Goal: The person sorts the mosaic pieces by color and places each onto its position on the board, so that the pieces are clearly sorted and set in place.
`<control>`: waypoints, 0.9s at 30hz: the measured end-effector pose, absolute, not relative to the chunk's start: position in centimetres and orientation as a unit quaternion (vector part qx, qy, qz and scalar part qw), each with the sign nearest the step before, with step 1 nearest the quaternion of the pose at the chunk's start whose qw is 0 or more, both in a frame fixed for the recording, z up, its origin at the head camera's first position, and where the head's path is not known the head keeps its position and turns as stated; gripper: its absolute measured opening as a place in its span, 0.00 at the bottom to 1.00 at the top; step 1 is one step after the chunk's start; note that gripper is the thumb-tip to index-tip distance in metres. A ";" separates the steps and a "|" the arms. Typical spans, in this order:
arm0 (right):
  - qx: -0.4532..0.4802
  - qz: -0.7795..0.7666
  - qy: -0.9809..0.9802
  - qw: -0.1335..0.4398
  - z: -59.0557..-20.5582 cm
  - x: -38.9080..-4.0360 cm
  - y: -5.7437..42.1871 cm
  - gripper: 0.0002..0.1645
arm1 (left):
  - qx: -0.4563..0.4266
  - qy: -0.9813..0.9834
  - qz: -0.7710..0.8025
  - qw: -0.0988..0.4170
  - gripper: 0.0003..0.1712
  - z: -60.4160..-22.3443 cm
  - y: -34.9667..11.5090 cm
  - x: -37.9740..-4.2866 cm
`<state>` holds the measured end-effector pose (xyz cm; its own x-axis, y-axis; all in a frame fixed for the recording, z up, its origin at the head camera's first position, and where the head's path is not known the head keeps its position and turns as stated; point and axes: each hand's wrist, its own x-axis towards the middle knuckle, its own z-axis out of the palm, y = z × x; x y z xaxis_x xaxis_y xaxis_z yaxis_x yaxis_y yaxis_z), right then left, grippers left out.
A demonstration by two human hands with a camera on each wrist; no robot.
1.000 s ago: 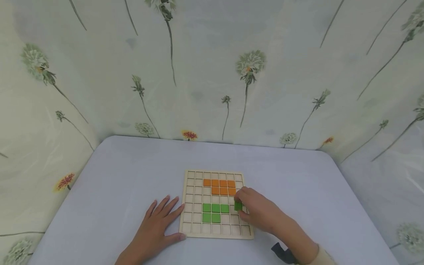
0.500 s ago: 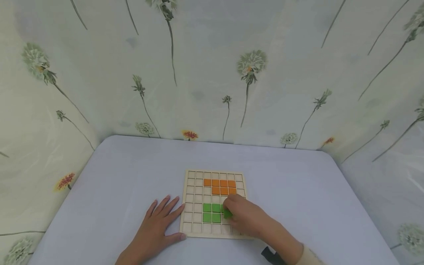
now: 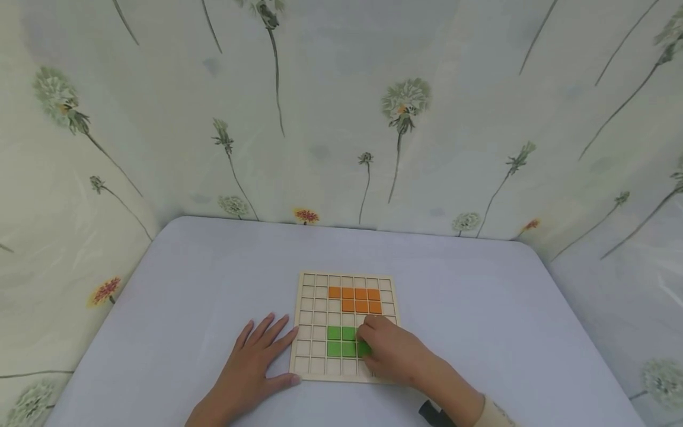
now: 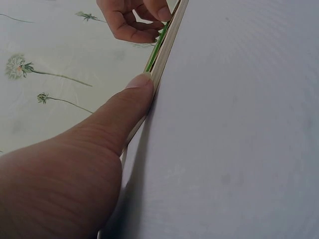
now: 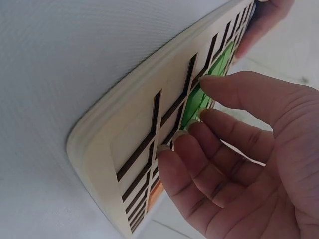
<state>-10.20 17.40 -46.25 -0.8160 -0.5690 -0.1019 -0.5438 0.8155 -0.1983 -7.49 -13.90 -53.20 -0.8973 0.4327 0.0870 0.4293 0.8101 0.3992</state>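
My right hand [image 3: 392, 350] is over the right half of a wooden grid board [image 3: 309, 370]. Its thumb and fingertips are at opposite edges of a green square tile [image 5: 196, 102], which sits in a cell at the right end of the nearer green row. Other green tiles [image 3: 341, 341] lie directly left of it; part of the group is hidden by the fingers. My left hand [image 3: 248, 365] rests spread on the table, its thumb [image 4: 134, 94] and forefinger touching the board's left edge. Farther up the board, orange tiles [image 3: 354, 299] fill two uneven rows.
The board lies on a white-covered table [image 3: 213, 267] with rounded far corners. Behind and at the sides hangs a pale cloth printed with dandelions [image 3: 405, 104]. A dark strap [image 3: 434, 413] shows under the right wrist.
My right hand has moved left across the board with the green tile and lowered it into a cell beside the other green ones. The left hand stays where it was.
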 end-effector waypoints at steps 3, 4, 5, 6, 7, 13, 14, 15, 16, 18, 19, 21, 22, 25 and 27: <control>-0.298 -0.081 0.948 0.077 -46.2 -10.2 17.4 0.12 | 0.227 0.951 0.208 0.009 0.52 -53.2 -13.9 -7.5; -0.300 -0.081 0.947 0.076 -46.2 -10.2 17.4 0.12 | 0.228 0.951 0.209 0.009 0.52 -53.2 -14.0 -7.5; -0.302 -0.081 0.947 0.076 -46.2 -10.2 17.4 0.11 | 0.228 0.951 0.208 0.009 0.52 -53.2 -14.0 -7.5; -0.303 -0.082 0.946 0.075 -46.2 -10.2 17.4 0.11 | 0.228 0.951 0.209 0.010 0.52 -53.2 -14.0 -7.5; -0.306 -0.082 0.946 0.073 -46.2 -10.2 17.4 0.10 | 0.228 0.951 0.208 0.010 0.52 -53.3 -14.0 -7.5; -0.326 -0.098 0.938 0.065 -46.5 -10.2 17.1 0.06 | 0.229 0.952 0.204 0.004 0.52 -53.3 -14.0 -7.5; -0.328 -0.101 0.937 0.066 -46.5 -10.1 17.0 0.05 | 0.230 0.951 0.205 0.002 0.52 -53.2 -14.0 -7.5; -0.328 -0.103 0.937 0.066 -46.6 -10.1 16.9 0.05 | 0.232 0.951 0.206 0.000 0.52 -53.2 -14.0 -7.5; -0.328 -0.104 0.937 0.067 -46.7 -10.1 16.9 0.05 | 0.233 0.950 0.207 -0.002 0.51 -53.1 -14.0 -7.5; -0.327 -0.103 0.937 0.068 -46.7 -10.1 16.7 0.05 | 0.234 0.950 0.206 -0.002 0.51 -53.1 -14.0 -7.5; -0.325 -0.102 0.938 0.068 -46.7 -10.1 16.7 0.05 | 0.235 0.950 0.207 -0.001 0.51 -53.1 -14.0 -7.5; -0.322 -0.099 0.939 0.072 -46.7 -10.1 16.6 0.05 | 0.235 0.950 0.208 0.002 0.51 -53.0 -14.0 -7.6; -0.320 -0.097 0.939 0.075 -46.6 -10.1 16.5 0.04 | 0.235 0.949 0.209 0.004 0.52 -53.0 -14.0 -7.6; -0.317 -0.091 0.940 0.084 -46.5 -10.1 16.3 0.05 | 0.235 0.948 0.216 0.004 0.51 -53.1 -14.1 -7.6; -0.318 -0.087 0.940 0.083 -46.3 -10.2 16.1 0.05 | 0.236 0.946 0.220 0.001 0.51 -53.1 -14.1 -7.5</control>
